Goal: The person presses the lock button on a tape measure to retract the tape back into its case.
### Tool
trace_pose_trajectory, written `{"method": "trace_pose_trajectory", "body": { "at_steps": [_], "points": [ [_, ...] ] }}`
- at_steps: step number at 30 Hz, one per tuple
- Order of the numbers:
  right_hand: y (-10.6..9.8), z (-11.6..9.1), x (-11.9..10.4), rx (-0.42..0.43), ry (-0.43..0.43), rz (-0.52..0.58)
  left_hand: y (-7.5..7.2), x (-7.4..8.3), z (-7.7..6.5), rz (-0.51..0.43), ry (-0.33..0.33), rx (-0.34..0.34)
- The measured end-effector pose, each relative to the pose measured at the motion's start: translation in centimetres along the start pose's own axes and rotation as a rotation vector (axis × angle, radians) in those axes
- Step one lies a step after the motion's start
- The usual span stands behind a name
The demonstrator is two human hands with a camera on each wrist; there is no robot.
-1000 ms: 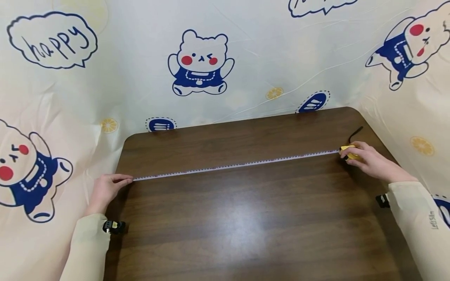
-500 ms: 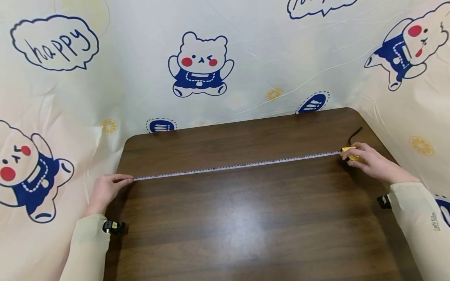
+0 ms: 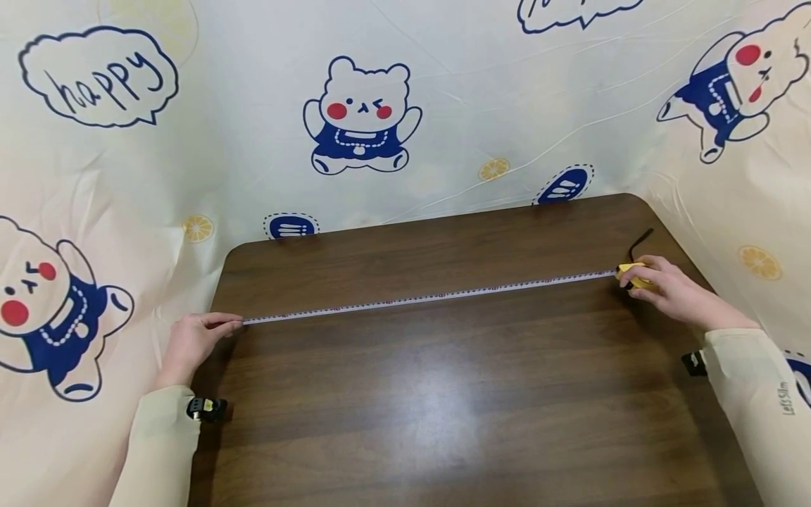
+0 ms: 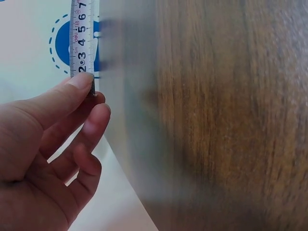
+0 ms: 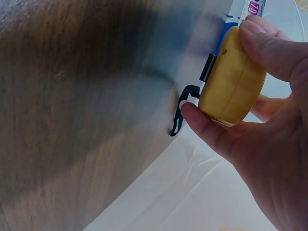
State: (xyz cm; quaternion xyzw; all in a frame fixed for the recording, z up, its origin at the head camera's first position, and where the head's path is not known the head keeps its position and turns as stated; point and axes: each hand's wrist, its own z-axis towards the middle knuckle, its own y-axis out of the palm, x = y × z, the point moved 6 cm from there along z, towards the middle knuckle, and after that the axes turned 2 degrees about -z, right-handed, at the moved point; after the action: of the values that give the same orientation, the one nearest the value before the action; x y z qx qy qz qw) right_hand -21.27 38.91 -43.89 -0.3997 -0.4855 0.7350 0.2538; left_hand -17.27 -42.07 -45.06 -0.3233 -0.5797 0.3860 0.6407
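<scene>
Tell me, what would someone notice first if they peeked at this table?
Probably the long tape measure stretched across the dark wooden table from side to side. The left hand pinches its free end at the left edge, and the right hand grips the yellow case near the right edge. Behind the table hangs a cream cloth with cartoon bears.

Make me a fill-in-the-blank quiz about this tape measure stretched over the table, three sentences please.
1. The right hand grips the tape measure's ____ case.
2. The left hand pinches the free end of the tape between thumb and ____.
3. The tape stretches across a dark ____ table.

Missing words: yellow; forefinger; wooden
</scene>
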Motion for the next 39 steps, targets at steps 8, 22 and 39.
{"method": "trace_pose_trajectory", "body": {
  "at_steps": [8,22,39],
  "points": [
    [0.23,-0.02,0.34,-0.011,0.023,0.005,0.15,0.07,0.17,-0.011,0.013,-0.001],
    [0.20,0.04,0.54,-0.024,0.035,0.000,0.47,0.06,0.42,-0.024,0.007,-0.035],
    [-0.07,-0.34,0.67,0.043,-0.019,0.011,0.45,-0.32,0.26,-0.029,-0.010,-0.051]
  ]
}}
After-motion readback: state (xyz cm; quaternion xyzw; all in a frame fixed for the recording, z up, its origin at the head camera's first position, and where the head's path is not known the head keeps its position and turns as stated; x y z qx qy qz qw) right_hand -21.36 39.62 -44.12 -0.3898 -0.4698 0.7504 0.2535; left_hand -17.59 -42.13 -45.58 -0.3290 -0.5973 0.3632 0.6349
